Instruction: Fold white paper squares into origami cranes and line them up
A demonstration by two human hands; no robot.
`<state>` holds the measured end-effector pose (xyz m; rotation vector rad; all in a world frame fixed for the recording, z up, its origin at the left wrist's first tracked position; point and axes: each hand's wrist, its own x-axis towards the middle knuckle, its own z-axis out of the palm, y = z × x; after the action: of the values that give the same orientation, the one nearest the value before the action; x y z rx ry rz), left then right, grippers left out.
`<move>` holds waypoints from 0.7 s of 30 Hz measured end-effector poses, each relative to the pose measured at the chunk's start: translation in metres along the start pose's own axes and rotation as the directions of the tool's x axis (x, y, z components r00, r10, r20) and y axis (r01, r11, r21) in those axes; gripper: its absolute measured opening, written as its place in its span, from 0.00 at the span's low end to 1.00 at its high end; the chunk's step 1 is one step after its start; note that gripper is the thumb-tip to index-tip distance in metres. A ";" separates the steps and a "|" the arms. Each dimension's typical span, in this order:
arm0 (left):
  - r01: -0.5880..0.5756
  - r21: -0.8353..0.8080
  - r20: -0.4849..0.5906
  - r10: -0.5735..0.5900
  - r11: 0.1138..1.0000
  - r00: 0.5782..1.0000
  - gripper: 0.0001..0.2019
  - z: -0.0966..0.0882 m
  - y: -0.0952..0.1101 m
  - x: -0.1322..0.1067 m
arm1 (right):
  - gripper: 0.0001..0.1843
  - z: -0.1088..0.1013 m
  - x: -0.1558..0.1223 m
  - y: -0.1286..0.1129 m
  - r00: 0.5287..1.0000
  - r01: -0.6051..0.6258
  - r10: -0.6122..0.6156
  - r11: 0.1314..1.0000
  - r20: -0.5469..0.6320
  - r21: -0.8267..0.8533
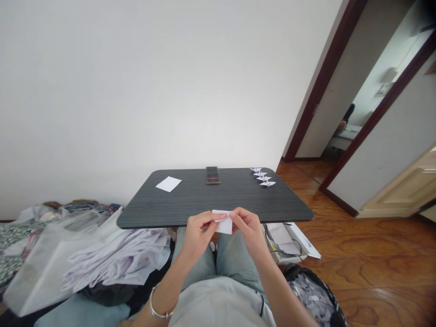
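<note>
A small piece of folded white paper is held between my two hands at the front edge of the dark table. My left hand pinches its left side between thumb and fingers. On its right side, my right hand grips it the same way, with the thumb near the top fold. The fingers behind the paper are partly hidden. Farther back on the table lie a white paper square at the left and several folded paper cranes in a row at the right.
A phone lies at the table's back edge, by the white wall. White cloth or garments are heaped on the left. To the right are a box with cables and a black-lined bin of paper scraps. A doorway opens beyond.
</note>
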<state>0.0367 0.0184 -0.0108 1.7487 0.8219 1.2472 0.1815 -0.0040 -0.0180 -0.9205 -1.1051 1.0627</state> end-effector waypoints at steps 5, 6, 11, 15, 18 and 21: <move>-0.003 0.013 0.014 0.003 1.000 1.000 0.11 0.000 0.000 0.000 | 0.16 -0.001 0.001 0.001 1.000 -0.018 0.018 1.000 0.006 0.022; -0.002 0.014 0.012 0.001 1.000 1.000 0.11 -0.001 0.000 0.000 | 0.16 -0.001 0.002 0.002 1.000 -0.018 0.018 0.999 0.010 0.026; 0.010 0.008 0.015 -0.010 1.000 1.000 0.11 -0.001 -0.003 0.001 | 0.16 -0.003 0.002 0.003 1.000 -0.015 0.014 1.000 0.023 0.028; 0.028 0.007 0.021 -0.028 1.000 0.999 0.12 -0.002 -0.003 0.001 | 0.16 -0.003 0.003 0.004 1.000 -0.012 0.012 1.000 0.027 0.026; 0.029 -0.007 0.016 -0.029 1.000 0.999 0.12 -0.001 -0.002 0.000 | 0.17 -0.003 0.004 0.005 1.000 -0.011 0.011 1.000 0.013 0.017; 0.024 -0.004 0.011 -0.024 1.000 1.000 0.13 -0.001 0.000 0.000 | 0.16 -0.004 0.004 0.004 1.000 -0.010 0.010 1.000 0.017 0.004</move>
<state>0.0359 0.0187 -0.0106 1.7364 0.8308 1.2220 0.1846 0.0004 -0.0221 -0.9160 -1.1136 1.0823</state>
